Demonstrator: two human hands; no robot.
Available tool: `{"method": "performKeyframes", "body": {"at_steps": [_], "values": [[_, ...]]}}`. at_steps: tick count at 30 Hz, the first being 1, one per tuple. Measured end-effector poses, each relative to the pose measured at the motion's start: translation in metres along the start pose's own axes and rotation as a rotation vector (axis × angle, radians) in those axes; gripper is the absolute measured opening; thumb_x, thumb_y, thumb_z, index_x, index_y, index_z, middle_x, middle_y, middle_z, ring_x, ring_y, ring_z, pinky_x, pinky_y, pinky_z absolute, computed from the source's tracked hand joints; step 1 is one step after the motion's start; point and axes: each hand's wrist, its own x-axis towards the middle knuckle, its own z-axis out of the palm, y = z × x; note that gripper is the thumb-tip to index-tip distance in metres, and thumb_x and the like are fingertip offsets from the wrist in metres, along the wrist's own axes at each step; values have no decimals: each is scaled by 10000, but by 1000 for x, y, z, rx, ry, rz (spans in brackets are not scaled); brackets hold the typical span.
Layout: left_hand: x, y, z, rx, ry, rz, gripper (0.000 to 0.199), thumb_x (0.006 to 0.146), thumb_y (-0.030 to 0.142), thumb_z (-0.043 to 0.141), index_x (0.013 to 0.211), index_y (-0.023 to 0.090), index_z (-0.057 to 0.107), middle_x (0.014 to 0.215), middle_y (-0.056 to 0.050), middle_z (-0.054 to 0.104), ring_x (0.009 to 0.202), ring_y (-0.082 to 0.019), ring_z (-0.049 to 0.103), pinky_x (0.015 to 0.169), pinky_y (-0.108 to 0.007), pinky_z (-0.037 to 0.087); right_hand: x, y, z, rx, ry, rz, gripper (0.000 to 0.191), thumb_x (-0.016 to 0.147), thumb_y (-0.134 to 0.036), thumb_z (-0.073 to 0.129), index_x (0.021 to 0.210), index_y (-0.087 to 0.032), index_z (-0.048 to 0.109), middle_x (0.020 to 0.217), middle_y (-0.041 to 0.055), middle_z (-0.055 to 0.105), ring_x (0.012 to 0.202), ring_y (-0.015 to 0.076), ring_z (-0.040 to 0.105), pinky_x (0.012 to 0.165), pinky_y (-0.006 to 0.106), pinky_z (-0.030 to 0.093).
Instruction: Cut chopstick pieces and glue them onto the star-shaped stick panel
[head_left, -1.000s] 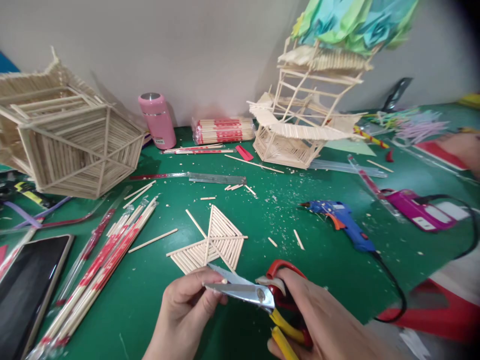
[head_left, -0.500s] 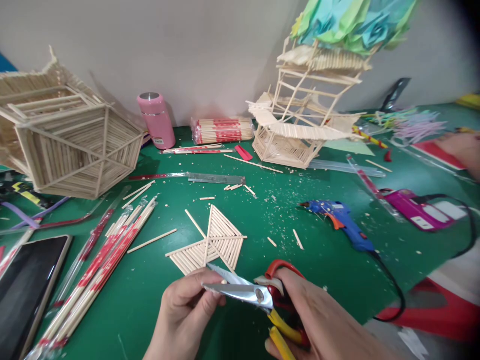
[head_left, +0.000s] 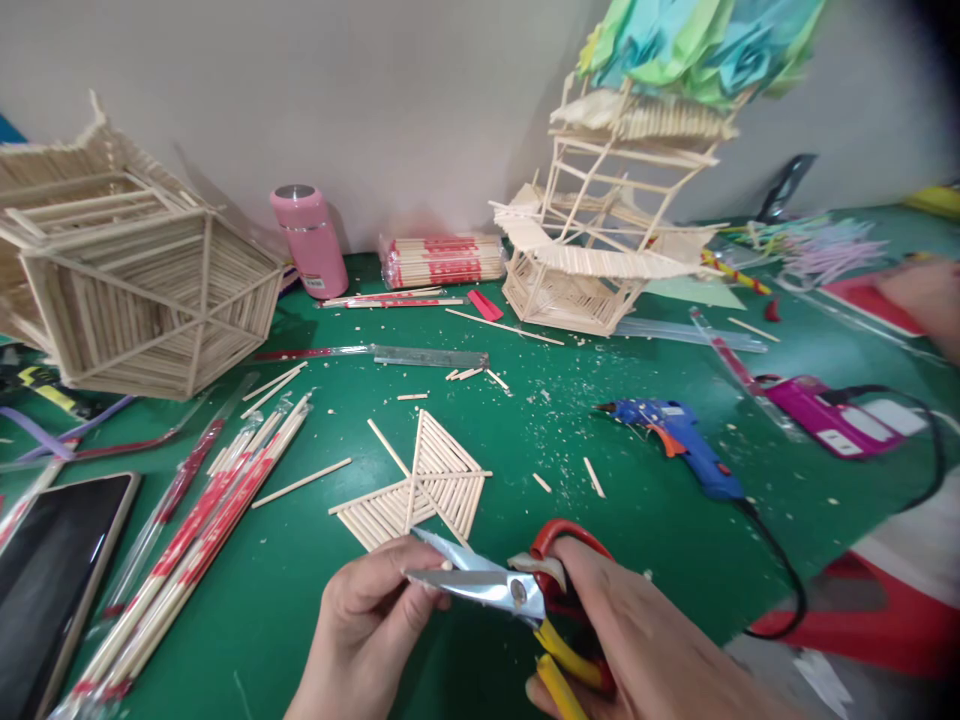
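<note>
My right hand (head_left: 622, 630) grips the handles of a pair of scissors (head_left: 502, 590), red and yellow at the grips, with the blades parted and pointing left. Between the blades sits the pale tip of a small wooden stick (head_left: 447, 566). My left hand (head_left: 382, 620) pinches this stick between thumb and fingers, which hide most of it. Just beyond the blades lies a flat panel of wooden sticks (head_left: 420, 485), two of its wedges filled with parallel strips. Loose stick offcuts (head_left: 592, 477) lie right of the panel.
A blue glue gun (head_left: 675, 440) with a black cord lies right. Bundled chopsticks (head_left: 202, 540) and a phone (head_left: 67, 570) are left. Stick models (head_left: 172, 300) stand at the back left and back right, with a pink flask (head_left: 311, 245) between. Another person's hand (head_left: 922, 300) is far right.
Both hands and the scissors keep nearly the same pose. The whole view has shifted very slightly. The other person's hand at far right has moved a little.
</note>
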Motion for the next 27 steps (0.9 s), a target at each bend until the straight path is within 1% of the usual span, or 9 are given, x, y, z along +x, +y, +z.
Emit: {"method": "performKeyframes", "body": {"at_steps": [6, 10, 15, 18, 21, 24, 27], "values": [[2, 3, -1, 59, -23, 78, 237, 784, 85, 563, 860, 285, 664, 671, 58, 652, 596, -68, 582, 555, -128, 443, -2, 2, 4, -65, -12, -44, 276, 657, -280, 575, 890, -149, 509, 744, 98, 670, 608, 234, 652, 515, 345, 554], [3, 5, 0, 111, -15, 113, 213, 767, 81, 575, 833, 263, 664, 637, 55, 640, 568, -71, 578, 537, -130, 446, -1, 1, 4, -102, -33, -47, 263, 688, -268, 539, 911, -136, 496, 717, 88, 675, 580, 239, 656, 497, 347, 545], [3, 8, 1, 150, -3, 111, 175, 757, 87, 584, 782, 238, 668, 610, 42, 630, 541, -83, 571, 515, -141, 440, -3, 0, 5, -132, -39, -80, 258, 711, -257, 473, 935, -131, 481, 684, 75, 678, 548, 241, 657, 461, 334, 517], [3, 9, 0, 163, -5, 107, 182, 752, 82, 587, 783, 240, 673, 623, 35, 640, 543, -90, 572, 517, -149, 439, -3, 0, 6, -152, -37, -73, 267, 709, -244, 440, 945, -125, 482, 674, 81, 681, 542, 242, 656, 460, 331, 507], [3, 10, -1, 169, -17, 115, 176, 747, 82, 595, 785, 236, 671, 633, 28, 649, 542, -94, 570, 516, -156, 436, -4, 0, 8, -182, -41, -52, 260, 709, -244, 452, 939, -128, 492, 691, 87, 682, 555, 247, 656, 470, 333, 499], [4, 12, -1, 187, -33, 117, 162, 752, 83, 588, 772, 223, 667, 627, 21, 645, 542, -98, 572, 513, -160, 436, -6, 1, 9, -194, -97, -36, 253, 699, -252, 491, 923, -135, 499, 690, 78, 675, 557, 247, 652, 478, 329, 483], [5, 15, 1, 226, -53, 114, 146, 765, 103, 580, 686, 199, 657, 572, 19, 616, 512, -95, 558, 483, -156, 418, -4, 3, 10, -179, -190, -14, 243, 696, -241, 509, 917, -144, 487, 676, 62, 662, 549, 236, 641, 469, 312, 447]]}}
